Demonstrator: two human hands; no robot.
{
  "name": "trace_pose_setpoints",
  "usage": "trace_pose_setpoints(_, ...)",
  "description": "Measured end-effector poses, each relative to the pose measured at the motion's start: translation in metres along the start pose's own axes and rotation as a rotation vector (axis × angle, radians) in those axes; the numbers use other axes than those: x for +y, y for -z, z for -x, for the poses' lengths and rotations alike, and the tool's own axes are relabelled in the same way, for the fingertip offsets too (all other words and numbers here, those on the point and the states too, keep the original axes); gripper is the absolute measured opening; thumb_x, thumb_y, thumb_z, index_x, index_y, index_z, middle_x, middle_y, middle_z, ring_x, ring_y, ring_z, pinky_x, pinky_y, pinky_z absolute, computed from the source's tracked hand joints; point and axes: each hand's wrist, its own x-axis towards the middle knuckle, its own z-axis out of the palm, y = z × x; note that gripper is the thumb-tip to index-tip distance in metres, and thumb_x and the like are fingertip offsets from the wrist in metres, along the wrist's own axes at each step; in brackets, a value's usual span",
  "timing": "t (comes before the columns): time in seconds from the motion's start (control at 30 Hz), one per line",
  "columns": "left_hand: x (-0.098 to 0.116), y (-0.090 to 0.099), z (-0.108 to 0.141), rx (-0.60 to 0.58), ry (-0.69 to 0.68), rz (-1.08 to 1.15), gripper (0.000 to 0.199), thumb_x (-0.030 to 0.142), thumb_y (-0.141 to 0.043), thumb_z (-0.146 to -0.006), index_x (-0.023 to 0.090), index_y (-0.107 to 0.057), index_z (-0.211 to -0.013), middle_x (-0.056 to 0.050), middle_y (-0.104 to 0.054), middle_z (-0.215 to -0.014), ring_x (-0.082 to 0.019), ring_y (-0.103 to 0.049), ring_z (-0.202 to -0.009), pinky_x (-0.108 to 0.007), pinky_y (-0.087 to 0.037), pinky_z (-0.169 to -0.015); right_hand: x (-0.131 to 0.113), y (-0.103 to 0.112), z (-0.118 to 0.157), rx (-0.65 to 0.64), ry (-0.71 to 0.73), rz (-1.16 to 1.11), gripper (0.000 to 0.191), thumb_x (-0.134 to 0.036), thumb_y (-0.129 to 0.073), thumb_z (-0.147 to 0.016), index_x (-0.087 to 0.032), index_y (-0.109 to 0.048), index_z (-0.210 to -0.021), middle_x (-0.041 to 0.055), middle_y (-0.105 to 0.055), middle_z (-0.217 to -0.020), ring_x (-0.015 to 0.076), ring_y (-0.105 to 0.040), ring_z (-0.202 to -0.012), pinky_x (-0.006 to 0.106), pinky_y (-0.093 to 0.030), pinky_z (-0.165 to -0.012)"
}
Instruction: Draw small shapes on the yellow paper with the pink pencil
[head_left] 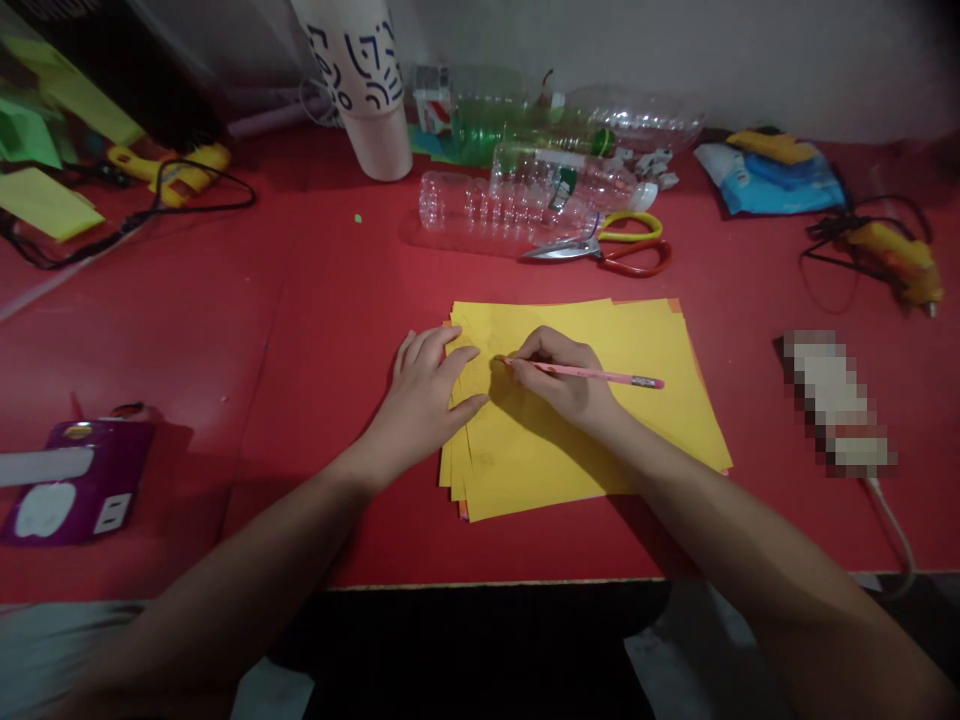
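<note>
A stack of yellow paper lies on the red table, with orange edges peeping out from under it. My right hand grips a pink pencil whose tip touches the top sheet near its left side. The pencil's eraser end points right. Faint grey marks show on the paper around the tip and lower down. Spread across the left edge of the sheets, my left hand rests with its fingers apart and holds nothing.
Behind the paper are scissors, clear plastic bottles and a white tumbler. Yellow glue guns with black cords lie at both sides. A blurred-out device sits right; a purple package lies left.
</note>
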Motion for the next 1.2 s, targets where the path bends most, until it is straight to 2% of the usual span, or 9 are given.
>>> trace_pose_setpoints(0.23, 0.000, 0.001, 0.000, -0.016, -0.003, -0.004, 0.040, 0.033, -0.067, -0.086, 0.015, -0.060, -0.122, -0.017, -0.050, -0.138, -0.037, -0.043, -0.130, -0.056, -0.032, -0.112, 0.000, -0.001, -0.001, 0.036, -0.018, -0.002, 0.018, -0.031, -0.064, -0.083, -0.021, -0.054, -0.072, -0.0026, -0.058, -0.063, 0.0119, -0.049, -0.058, 0.026, -0.035, -0.054)
trace_pose_setpoints(0.4, -0.001, -0.001, 0.000, 0.019, -0.013, -0.014, 0.037, 0.034, -0.067, -0.086, 0.022, -0.059, -0.120, -0.013, -0.051, -0.138, -0.035, -0.045, -0.129, -0.055, -0.033, -0.112, 0.000, -0.001, -0.001, 0.042, -0.035, -0.017, 0.019, -0.032, -0.064, -0.084, -0.021, -0.054, -0.072, -0.0027, -0.057, -0.063, 0.0118, -0.048, -0.058, 0.027, -0.034, -0.054)
trace_pose_setpoints(0.53, -0.002, -0.002, 0.000, 0.020, -0.016, -0.023, 0.039, 0.034, -0.067, -0.085, 0.019, -0.059, -0.120, -0.015, -0.051, -0.137, -0.035, -0.045, -0.129, -0.055, -0.034, -0.111, 0.001, -0.001, -0.001, 0.038, -0.027, -0.022, 0.019, -0.032, -0.065, -0.084, -0.021, -0.054, -0.072, -0.0025, -0.057, -0.063, 0.0118, -0.047, -0.058, 0.027, -0.034, -0.054)
trace_pose_setpoints(0.83, -0.005, -0.004, 0.001, 0.050, -0.069, -0.051, 0.040, 0.034, -0.066, -0.087, 0.024, -0.062, -0.126, -0.013, -0.051, -0.137, -0.034, -0.046, -0.127, -0.055, -0.035, -0.110, -0.003, 0.000, -0.002, 0.032, -0.011, -0.011, 0.019, -0.030, -0.064, -0.083, -0.021, -0.052, -0.070, -0.0036, -0.055, -0.060, 0.0109, -0.046, -0.056, 0.026, -0.033, -0.053)
trace_pose_setpoints(1.03, -0.004, -0.004, 0.000, 0.052, -0.070, -0.065, 0.039, 0.034, -0.066, -0.087, 0.023, -0.065, -0.124, -0.013, -0.052, -0.136, -0.034, -0.046, -0.127, -0.054, -0.035, -0.109, -0.006, 0.001, -0.002, 0.023, -0.004, -0.005, 0.018, -0.026, -0.062, -0.079, -0.022, -0.049, -0.067, -0.0059, -0.048, -0.056, 0.0093, -0.037, -0.051, 0.025, -0.025, -0.049)
trace_pose_setpoints(1.2, -0.005, -0.004, 0.000, 0.045, -0.073, -0.057, 0.039, 0.036, -0.066, -0.087, 0.024, -0.064, -0.125, -0.013, -0.052, -0.137, -0.034, -0.046, -0.128, -0.055, -0.035, -0.110, -0.009, 0.002, -0.002, 0.008, 0.000, 0.012, 0.017, -0.023, -0.059, -0.076, -0.022, -0.046, -0.066, -0.0065, -0.045, -0.055, 0.0090, -0.034, -0.051, 0.025, -0.025, -0.049)
